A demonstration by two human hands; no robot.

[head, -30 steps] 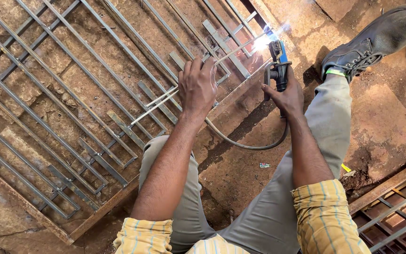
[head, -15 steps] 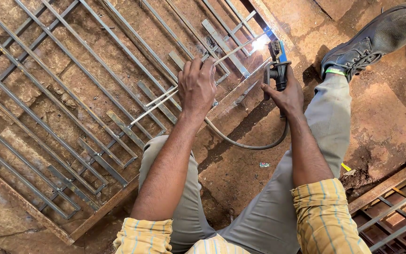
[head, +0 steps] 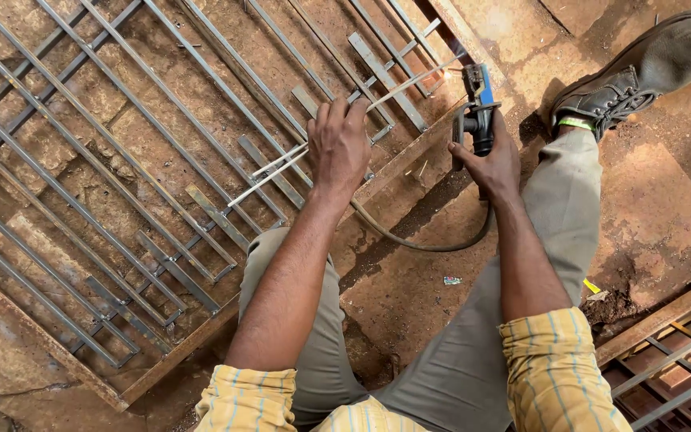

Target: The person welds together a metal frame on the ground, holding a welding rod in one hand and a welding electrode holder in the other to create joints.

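Fingers [head: 345, 120] on up-right-slanting rod [head: 397, 86]

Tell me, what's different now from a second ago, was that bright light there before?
The bright glare at the tip of the welding holder has gone out; only a faint glow shows where it meets the metal grille. The right hand grips the holder as before, with no clear shift. The left hand still presses down on the thin rod, and the cable loops the same way.
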